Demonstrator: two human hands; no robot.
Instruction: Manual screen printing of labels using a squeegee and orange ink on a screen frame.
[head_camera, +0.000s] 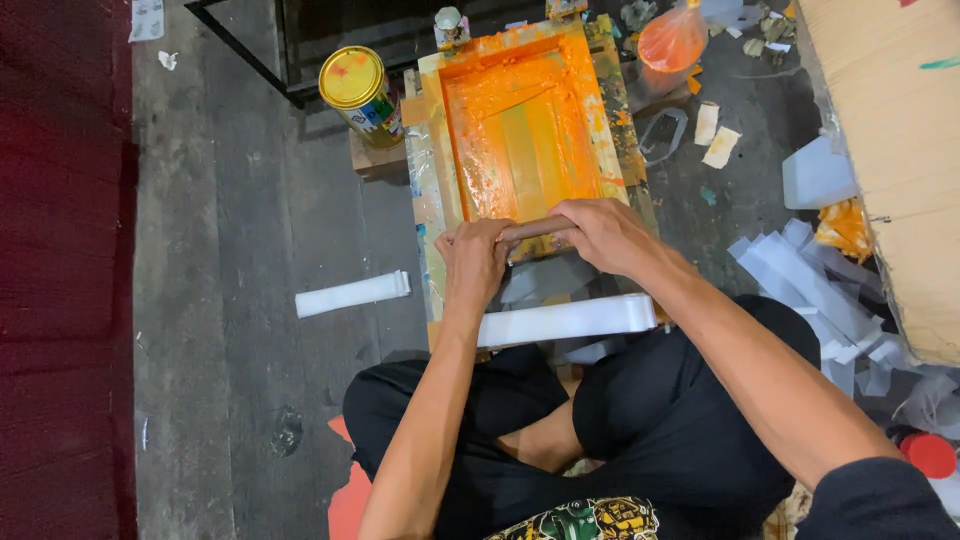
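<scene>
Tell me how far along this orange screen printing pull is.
Done: the screen frame is already coated in orange ink. In hand: left hand and right hand both grip the squeegee at the frame's near edge. Left: white strips lie stacked by the knees, more on the floor; whether printed, I cannot tell.

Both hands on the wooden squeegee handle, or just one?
Touching, both. The head view shows the left hand and right hand wrapped around the wooden squeegee handle at the orange-inked screen frame's near edge.
</scene>
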